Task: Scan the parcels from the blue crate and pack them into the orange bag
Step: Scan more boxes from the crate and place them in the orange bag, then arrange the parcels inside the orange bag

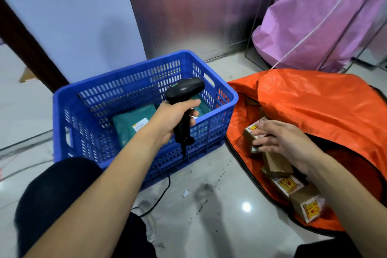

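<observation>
The blue crate (pixel 69 102) stands on the floor at centre left, with green mailer parcels (pixel 127 125) lying in its bottom. My left hand (pixel 173 119) grips a black barcode scanner (pixel 184 92) above the crate's near wall, its cable trailing down to the floor. To the right lies the orange bag (pixel 310 102), open at its left side. My right hand (pixel 280 140) reaches into the opening and holds a small cardboard box (pixel 254 131) with a label. Several more cardboard boxes (pixel 278 163) lie inside the bag.
A purple cover (pixel 314 16) on a wire frame stands behind the bag. A grey metallic panel (pixel 188 10) and a pale wall back the crate. My dark-clothed knee (pixel 56 192) is at the lower left. A paper scrap (pixel 185 193) lies on the glossy floor.
</observation>
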`<state>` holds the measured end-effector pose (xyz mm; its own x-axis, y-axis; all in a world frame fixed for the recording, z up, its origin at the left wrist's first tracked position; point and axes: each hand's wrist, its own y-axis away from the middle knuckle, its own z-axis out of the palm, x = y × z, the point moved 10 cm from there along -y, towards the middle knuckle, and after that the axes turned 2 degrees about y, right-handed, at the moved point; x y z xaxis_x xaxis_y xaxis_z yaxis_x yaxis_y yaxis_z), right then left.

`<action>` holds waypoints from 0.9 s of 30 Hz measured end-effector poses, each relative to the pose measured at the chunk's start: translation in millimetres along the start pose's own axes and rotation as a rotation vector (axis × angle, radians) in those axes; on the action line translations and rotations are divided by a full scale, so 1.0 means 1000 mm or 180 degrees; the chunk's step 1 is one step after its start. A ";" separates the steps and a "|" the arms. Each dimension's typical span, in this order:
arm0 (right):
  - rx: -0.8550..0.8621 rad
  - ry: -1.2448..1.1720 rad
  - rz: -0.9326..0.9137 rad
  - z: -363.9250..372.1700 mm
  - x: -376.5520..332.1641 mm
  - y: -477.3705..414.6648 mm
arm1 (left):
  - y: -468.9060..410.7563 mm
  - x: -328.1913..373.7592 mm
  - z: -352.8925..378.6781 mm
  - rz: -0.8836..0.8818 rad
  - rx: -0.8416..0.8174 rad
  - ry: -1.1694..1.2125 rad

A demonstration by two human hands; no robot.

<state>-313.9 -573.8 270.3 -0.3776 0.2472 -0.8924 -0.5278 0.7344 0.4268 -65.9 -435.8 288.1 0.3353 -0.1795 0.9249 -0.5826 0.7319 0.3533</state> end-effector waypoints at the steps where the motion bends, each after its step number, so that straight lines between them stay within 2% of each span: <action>1: -0.0075 0.0072 -0.0062 0.014 -0.003 0.005 | -0.001 -0.002 0.005 -0.0044 -0.0047 0.0113; 6: -0.0438 0.0464 -0.0605 0.092 -0.022 0.026 | 0.008 -0.004 0.030 -0.0164 -0.0414 0.0561; 10: -0.0601 0.0777 -0.0925 0.126 -0.034 0.029 | 0.010 -0.003 0.029 -0.0117 -0.0411 0.0655; 17: -0.0157 0.1870 -0.1459 0.168 -0.077 0.022 | 0.000 0.020 0.002 -0.0034 -0.0217 0.1068; 21: -0.0111 0.1800 -0.1601 0.210 -0.105 0.010 | -0.007 0.037 -0.035 0.0003 -0.0099 0.1393; 23: -0.0247 0.1452 -0.1494 0.234 -0.113 -0.004 | -0.010 0.040 -0.062 0.0036 0.0111 0.1498; 27: -0.0675 0.0781 -0.1204 0.278 -0.119 -0.037 | -0.023 0.036 -0.115 0.0062 0.0570 0.1141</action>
<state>-38.1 -454.7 320.3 -0.2844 -0.1864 -0.9404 -0.7959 0.5927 0.1232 44.7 -383.6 297.4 0.5414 0.0973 0.8351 -0.7008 0.6010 0.3843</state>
